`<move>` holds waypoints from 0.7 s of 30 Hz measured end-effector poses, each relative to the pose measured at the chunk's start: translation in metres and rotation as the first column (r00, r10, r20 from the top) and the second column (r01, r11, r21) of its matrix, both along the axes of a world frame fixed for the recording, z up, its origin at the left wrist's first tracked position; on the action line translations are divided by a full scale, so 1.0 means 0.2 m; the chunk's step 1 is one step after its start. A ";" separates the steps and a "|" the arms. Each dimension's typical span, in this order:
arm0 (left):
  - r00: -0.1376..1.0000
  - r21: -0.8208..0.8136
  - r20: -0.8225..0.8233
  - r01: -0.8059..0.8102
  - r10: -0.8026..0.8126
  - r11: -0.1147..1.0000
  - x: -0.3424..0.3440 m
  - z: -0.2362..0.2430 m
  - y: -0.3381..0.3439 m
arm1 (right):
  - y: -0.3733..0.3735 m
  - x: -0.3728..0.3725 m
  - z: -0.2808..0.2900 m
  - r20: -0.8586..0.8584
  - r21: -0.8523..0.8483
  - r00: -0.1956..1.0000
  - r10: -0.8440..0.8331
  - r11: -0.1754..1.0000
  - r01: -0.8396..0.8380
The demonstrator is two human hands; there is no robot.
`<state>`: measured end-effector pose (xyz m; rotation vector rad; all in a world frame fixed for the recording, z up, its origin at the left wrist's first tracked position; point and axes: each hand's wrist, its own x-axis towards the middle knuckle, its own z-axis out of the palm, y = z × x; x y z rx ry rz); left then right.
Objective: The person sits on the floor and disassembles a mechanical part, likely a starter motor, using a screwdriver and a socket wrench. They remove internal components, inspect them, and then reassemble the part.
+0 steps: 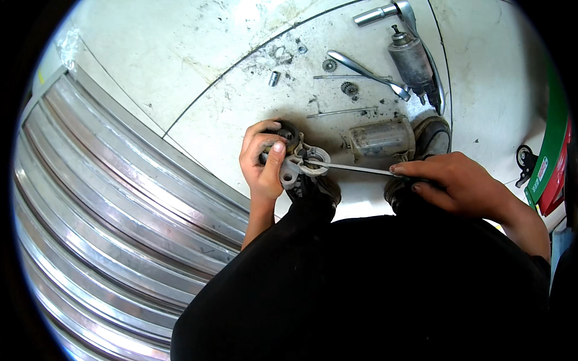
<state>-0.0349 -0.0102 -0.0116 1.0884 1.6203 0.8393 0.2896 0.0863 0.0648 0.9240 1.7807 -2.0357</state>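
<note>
My left hand (pixel 264 162) grips a grimy cast metal housing (pixel 297 170) with round openings, held just above my left shoe. In my right hand (pixel 457 186) is a long flat-bladed tool (pixel 361 168), probably a screwdriver, its dark handle mostly covered by my fingers; the blade's tip reaches into the housing's right-hand opening. A dull metal cylinder (pixel 379 140) lies on the floor just beyond the blade, beside my right shoe (pixel 432 137).
On the white floor (pixel 198 54) lie a motor-like part (pixel 410 63), a socket wrench (pixel 373 13), a ratchet handle (pixel 367 73), several gears (pixel 349 88), rods (pixel 342 112) and small fittings (pixel 274 78). Ridged metal panels (pixel 102 198) fill the left; green equipment (pixel 542 174) with casters stands right.
</note>
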 end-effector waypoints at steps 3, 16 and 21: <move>1.000 0.011 -0.016 -0.022 0.023 1.000 0.01 -0.01 0.00 | -0.02 0.02 -0.03 -0.025 -0.021 0.998 -0.055 0.998 0.054; 0.993 0.154 -0.112 0.043 -0.026 0.987 0.04 -0.02 -0.01 | -0.24 0.12 -0.12 0.115 -0.428 0.933 -0.342 0.830 0.357; 0.990 0.157 -0.137 0.053 -0.032 0.986 0.04 -0.01 0.00 | -0.27 0.12 -0.12 0.148 -0.456 0.918 -0.369 0.798 0.394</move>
